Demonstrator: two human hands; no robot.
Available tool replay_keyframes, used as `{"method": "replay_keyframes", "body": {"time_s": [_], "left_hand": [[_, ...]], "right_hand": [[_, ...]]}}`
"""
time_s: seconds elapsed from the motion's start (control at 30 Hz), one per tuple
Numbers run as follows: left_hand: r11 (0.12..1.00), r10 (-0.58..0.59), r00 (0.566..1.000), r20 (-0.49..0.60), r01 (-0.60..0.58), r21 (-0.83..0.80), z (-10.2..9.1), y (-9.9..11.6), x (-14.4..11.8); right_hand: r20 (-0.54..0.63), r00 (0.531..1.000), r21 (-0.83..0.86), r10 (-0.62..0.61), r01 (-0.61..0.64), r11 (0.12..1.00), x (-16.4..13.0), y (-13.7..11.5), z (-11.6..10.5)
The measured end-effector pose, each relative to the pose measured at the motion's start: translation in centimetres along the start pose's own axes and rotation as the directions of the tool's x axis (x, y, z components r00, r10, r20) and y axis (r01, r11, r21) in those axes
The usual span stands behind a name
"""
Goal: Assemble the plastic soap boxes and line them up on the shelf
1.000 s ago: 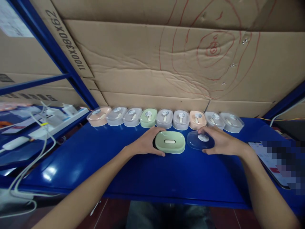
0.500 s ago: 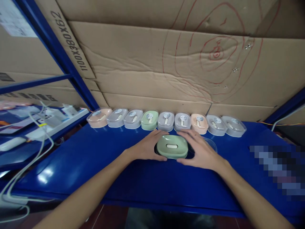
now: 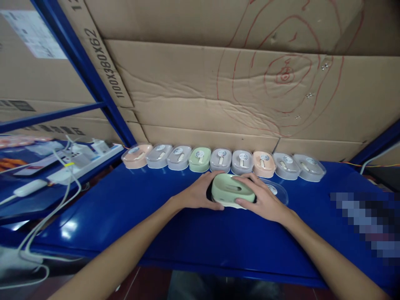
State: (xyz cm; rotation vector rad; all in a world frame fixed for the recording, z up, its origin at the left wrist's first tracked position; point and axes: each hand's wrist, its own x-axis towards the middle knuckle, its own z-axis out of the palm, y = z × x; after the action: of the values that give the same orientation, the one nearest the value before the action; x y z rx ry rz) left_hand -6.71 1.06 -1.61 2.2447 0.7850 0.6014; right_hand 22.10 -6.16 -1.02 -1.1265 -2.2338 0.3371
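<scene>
Beyond the hands, a row of lidded soap boxes (image 3: pixel 222 160) in peach, grey and green lines the back of the blue shelf (image 3: pixel 150 216), against creased cardboard (image 3: pixel 200 91). Far left lie a power strip (image 3: pixel 90 160) and white cables (image 3: pixel 46 216).

Warehouse: blue racking (image 3: pixel 93 79), cardboard cartons (image 3: pixel 193 83).

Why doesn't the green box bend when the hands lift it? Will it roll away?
The green box looks like hard moulded plastic, so it likely stays stiff between the left hand and the right hand. It seems light, since fingertips alone tilt it. Its flat base and oval shape suggest sliding on the glossy blue shelf rather than rolling.
</scene>
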Motion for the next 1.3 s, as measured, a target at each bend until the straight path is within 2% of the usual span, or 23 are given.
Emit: {"method": "replay_keyframes", "body": {"time_s": [0.13,0.27,0.37,0.53,0.7,0.8,0.9,1.1,1.3], "left_hand": [[0.999,0.036,0.999,0.009,-0.036,-0.027,-0.3,0.3,0.1],[0.996,0.024,0.996,0.09,-0.031,0.078,-1.8,0.7,0.0],[0.984,-0.047,0.988,0.149,0.02,0.177,-3.5,0.6,-0.3],[0.966,-0.124,0.981,0.15,0.085,0.244,-5.6,-0.5,-0.7],[0.957,-0.154,0.982,0.108,0.121,0.262,-6.3,-1.2,-1.1],[0.962,-0.143,0.984,0.105,0.114,0.247,-6.5,-1.6,-1.3],[0.968,-0.134,0.984,0.115,0.105,0.228,-6.7,-1.9,-1.4],[0.975,-0.111,0.988,0.106,0.088,0.203,-7.0,-2.6,-1.5],[0.978,-0.083,0.992,0.092,0.064,0.198,-6.8,-2.7,-1.5]], "right_hand": [[-0.074,0.997,0.001,0.003,-0.003,1.0,0.0,-0.1,-0.1],[-0.186,0.982,-0.029,-0.025,0.02,0.999,-0.2,0.2,-0.8],[-0.216,0.973,-0.038,-0.084,0.077,0.996,-0.5,0.5,-1.6],[-0.116,0.975,0.029,-0.187,0.192,0.981,-0.8,-0.2,-1.6],[0.031,0.947,0.029,-0.319,0.318,0.948,-0.5,-2.1,0.1],[0.119,0.943,-0.024,-0.312,0.316,0.948,-0.6,-2.8,1.1],[0.159,0.945,-0.073,-0.284,0.299,0.952,-0.8,-3.0,1.6],[0.147,0.966,-0.066,-0.214,0.226,0.972,-0.8,-3.1,1.1],[0.144,0.969,-0.026,-0.202,0.207,0.978,-0.4,-3.2,0.9]]}}
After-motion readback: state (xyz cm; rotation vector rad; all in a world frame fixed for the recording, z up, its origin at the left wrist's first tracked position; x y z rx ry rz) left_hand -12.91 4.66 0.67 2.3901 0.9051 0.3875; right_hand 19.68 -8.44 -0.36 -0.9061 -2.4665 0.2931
